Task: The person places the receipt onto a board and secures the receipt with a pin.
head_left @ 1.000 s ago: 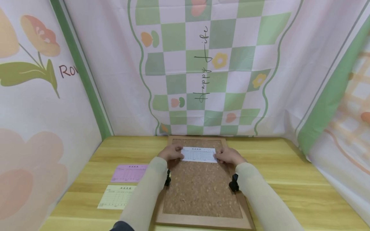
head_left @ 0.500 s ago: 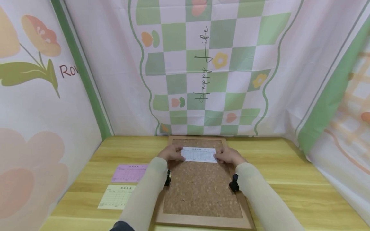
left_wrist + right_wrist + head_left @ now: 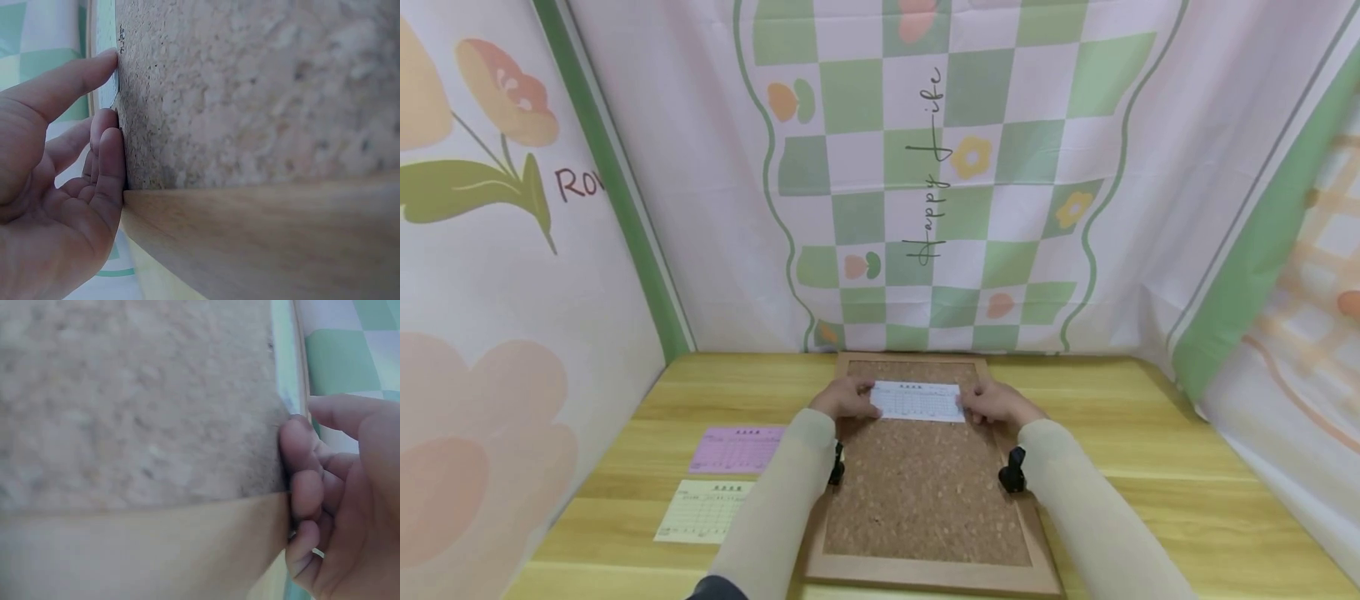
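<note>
A small white printed form slip (image 3: 917, 401) lies over the upper part of a wood-framed cork board (image 3: 925, 492). My left hand (image 3: 847, 397) holds its left edge. In the left wrist view the thumb (image 3: 100, 67) rests on the slip, and the other fingers bend beside its corner. My right hand (image 3: 1000, 403) pinches the right edge. The right wrist view shows the slip's corner (image 3: 289, 400) at the thumb and index fingertips, with the other fingers curled against the board's side. Whether the slip lies fully flat on the cork cannot be told.
Left of the board, a pink form slip (image 3: 735, 451) and a yellow form slip (image 3: 700, 512) lie on the wooden table (image 3: 1150, 483), partly hidden by the left sleeve. Patterned curtains (image 3: 1037, 250) hang behind the table and on both sides.
The white slip has shifted very slightly to the right. My right hand and forearm have also moved a little to the right; the left hand has hardly moved.
</note>
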The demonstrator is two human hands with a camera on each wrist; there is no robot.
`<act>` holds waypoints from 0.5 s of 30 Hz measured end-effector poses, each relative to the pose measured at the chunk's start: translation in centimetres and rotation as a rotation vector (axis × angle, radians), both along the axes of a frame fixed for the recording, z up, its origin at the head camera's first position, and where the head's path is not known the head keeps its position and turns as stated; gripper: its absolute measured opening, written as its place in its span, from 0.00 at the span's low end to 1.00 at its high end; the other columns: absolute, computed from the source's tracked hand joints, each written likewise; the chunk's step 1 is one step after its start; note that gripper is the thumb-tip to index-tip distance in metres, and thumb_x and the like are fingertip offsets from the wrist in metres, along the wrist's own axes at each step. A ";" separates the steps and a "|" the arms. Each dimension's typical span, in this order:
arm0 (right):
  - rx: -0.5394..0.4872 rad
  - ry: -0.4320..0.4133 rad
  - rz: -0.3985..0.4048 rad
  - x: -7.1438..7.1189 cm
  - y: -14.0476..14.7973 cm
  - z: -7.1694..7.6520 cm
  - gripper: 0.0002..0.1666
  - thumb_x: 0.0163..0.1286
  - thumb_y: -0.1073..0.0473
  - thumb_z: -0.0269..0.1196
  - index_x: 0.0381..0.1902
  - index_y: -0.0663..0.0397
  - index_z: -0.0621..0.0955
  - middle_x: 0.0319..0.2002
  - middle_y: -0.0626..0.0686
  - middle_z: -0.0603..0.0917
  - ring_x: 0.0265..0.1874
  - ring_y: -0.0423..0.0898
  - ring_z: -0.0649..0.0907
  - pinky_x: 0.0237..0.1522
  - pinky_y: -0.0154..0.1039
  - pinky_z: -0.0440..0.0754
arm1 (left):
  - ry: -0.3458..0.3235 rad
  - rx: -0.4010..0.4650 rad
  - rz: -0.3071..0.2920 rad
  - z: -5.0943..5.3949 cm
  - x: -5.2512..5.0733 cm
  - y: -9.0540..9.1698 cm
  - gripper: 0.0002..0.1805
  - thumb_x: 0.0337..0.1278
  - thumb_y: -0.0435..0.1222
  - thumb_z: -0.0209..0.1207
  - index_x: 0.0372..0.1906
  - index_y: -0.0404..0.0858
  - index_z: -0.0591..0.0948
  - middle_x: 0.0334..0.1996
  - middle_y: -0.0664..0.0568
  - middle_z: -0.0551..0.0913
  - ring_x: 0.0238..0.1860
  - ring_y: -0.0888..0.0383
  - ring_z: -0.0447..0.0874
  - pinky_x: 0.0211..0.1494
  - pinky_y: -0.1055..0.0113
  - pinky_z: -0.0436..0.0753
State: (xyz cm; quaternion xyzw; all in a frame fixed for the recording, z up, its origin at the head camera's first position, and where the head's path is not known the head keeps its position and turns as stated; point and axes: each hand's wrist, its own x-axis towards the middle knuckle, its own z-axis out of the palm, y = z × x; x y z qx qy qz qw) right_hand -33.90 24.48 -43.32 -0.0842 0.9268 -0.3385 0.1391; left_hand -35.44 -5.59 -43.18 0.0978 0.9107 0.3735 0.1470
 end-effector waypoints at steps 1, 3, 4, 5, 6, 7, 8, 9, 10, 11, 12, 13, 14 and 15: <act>-0.006 -0.006 0.008 0.0 0.0 0.1 0.22 0.79 0.52 0.54 0.25 0.57 0.76 0.19 0.50 0.75 0.17 0.42 0.69 0.26 0.37 0.69 | -0.001 -0.001 0.000 0.0 0.0 0.0 0.37 0.55 0.39 0.72 0.71 0.41 0.73 0.69 0.41 0.70 0.68 0.46 0.67 0.68 0.50 0.67; -0.010 -0.018 0.008 -0.1 0.1 0.4 0.20 0.79 0.54 0.53 0.28 0.59 0.77 0.22 0.51 0.78 0.19 0.44 0.71 0.28 0.37 0.71 | 0.000 0.002 -0.001 0.0 -0.1 -0.1 0.37 0.55 0.39 0.71 0.71 0.41 0.73 0.69 0.42 0.70 0.69 0.45 0.66 0.69 0.51 0.67; -0.013 -0.019 0.017 -0.1 0.2 0.5 0.19 0.79 0.54 0.53 0.30 0.60 0.77 0.23 0.52 0.79 0.21 0.44 0.72 0.29 0.38 0.72 | 0.003 0.006 -0.002 0.0 0.0 -0.1 0.37 0.55 0.39 0.72 0.70 0.41 0.73 0.69 0.41 0.70 0.69 0.45 0.66 0.69 0.50 0.66; -0.020 -0.024 0.018 -0.1 0.3 0.6 0.18 0.78 0.55 0.53 0.31 0.62 0.78 0.24 0.53 0.79 0.22 0.45 0.73 0.29 0.38 0.73 | 0.005 0.008 -0.004 0.0 0.0 -0.2 0.37 0.55 0.39 0.71 0.70 0.41 0.73 0.69 0.41 0.70 0.70 0.45 0.66 0.69 0.50 0.66; -0.025 -0.024 0.021 -0.2 0.4 0.7 0.17 0.78 0.56 0.52 0.32 0.63 0.78 0.25 0.53 0.80 0.23 0.45 0.74 0.30 0.38 0.73 | 0.005 0.010 -0.005 0.0 0.0 -0.2 0.37 0.55 0.39 0.71 0.71 0.41 0.73 0.70 0.41 0.70 0.70 0.45 0.65 0.70 0.50 0.66; -0.033 -0.025 0.018 -0.2 0.5 0.7 0.17 0.78 0.56 0.53 0.33 0.63 0.78 0.26 0.54 0.80 0.24 0.46 0.75 0.30 0.39 0.74 | 0.008 0.012 -0.008 0.1 0.0 -0.2 0.37 0.55 0.39 0.71 0.71 0.41 0.73 0.70 0.41 0.70 0.70 0.45 0.65 0.70 0.50 0.65; -0.045 -0.024 0.016 -0.2 0.6 0.7 0.17 0.77 0.56 0.53 0.34 0.64 0.79 0.26 0.54 0.80 0.24 0.46 0.76 0.30 0.39 0.75 | 0.010 0.015 -0.009 0.1 0.1 -0.2 0.37 0.55 0.39 0.71 0.70 0.40 0.73 0.70 0.41 0.70 0.70 0.44 0.65 0.70 0.50 0.65; -0.063 -0.026 0.013 -0.2 0.8 0.6 0.17 0.77 0.57 0.53 0.34 0.65 0.79 0.26 0.54 0.80 0.24 0.45 0.76 0.29 0.39 0.75 | 0.012 0.015 -0.011 0.1 0.1 -0.2 0.37 0.55 0.39 0.71 0.70 0.40 0.73 0.70 0.41 0.69 0.70 0.44 0.65 0.70 0.50 0.65; -0.082 -0.027 0.015 -0.2 1.0 0.6 0.17 0.77 0.57 0.53 0.34 0.65 0.79 0.26 0.54 0.80 0.23 0.45 0.76 0.29 0.39 0.76 | 0.011 0.015 -0.011 0.1 0.1 -0.2 0.37 0.55 0.39 0.71 0.70 0.40 0.73 0.70 0.41 0.69 0.70 0.45 0.65 0.70 0.50 0.65; -0.102 -0.032 0.006 -0.2 1.2 0.5 0.17 0.77 0.57 0.53 0.35 0.66 0.79 0.26 0.54 0.80 0.23 0.45 0.76 0.29 0.38 0.76 | 0.010 0.015 -0.011 0.1 0.1 -0.2 0.37 0.55 0.39 0.71 0.70 0.40 0.73 0.70 0.41 0.69 0.70 0.45 0.65 0.70 0.51 0.65; -0.115 -0.030 0.005 -0.1 1.4 0.5 0.17 0.78 0.57 0.53 0.35 0.66 0.78 0.26 0.54 0.80 0.23 0.44 0.76 0.29 0.38 0.76 | 0.010 0.016 -0.011 0.1 0.2 -0.2 0.37 0.55 0.39 0.71 0.70 0.40 0.73 0.70 0.41 0.69 0.70 0.45 0.65 0.70 0.51 0.65; -0.126 -0.028 0.000 0.0 1.6 0.5 0.17 0.78 0.57 0.53 0.35 0.66 0.78 0.26 0.54 0.80 0.23 0.44 0.76 0.28 0.38 0.76 | 0.011 0.017 -0.012 0.1 0.2 -0.2 0.37 0.55 0.39 0.71 0.70 0.40 0.73 0.70 0.41 0.69 0.70 0.45 0.65 0.70 0.51 0.65; -0.133 -0.026 -0.004 0.0 1.9 0.5 0.17 0.78 0.57 0.53 0.35 0.66 0.79 0.26 0.54 0.80 0.22 0.43 0.76 0.27 0.37 0.76 | 0.011 0.019 -0.012 0.0 0.2 -0.2 0.37 0.55 0.39 0.71 0.70 0.40 0.73 0.70 0.41 0.69 0.70 0.45 0.65 0.70 0.51 0.65; -0.135 -0.027 -0.009 0.1 2.2 0.5 0.16 0.78 0.57 0.53 0.35 0.65 0.79 0.26 0.54 0.80 0.22 0.43 0.76 0.26 0.37 0.75 | 0.013 0.017 -0.012 0.0 0.1 -0.2 0.37 0.55 0.39 0.71 0.70 0.39 0.73 0.70 0.41 0.69 0.70 0.45 0.65 0.70 0.51 0.65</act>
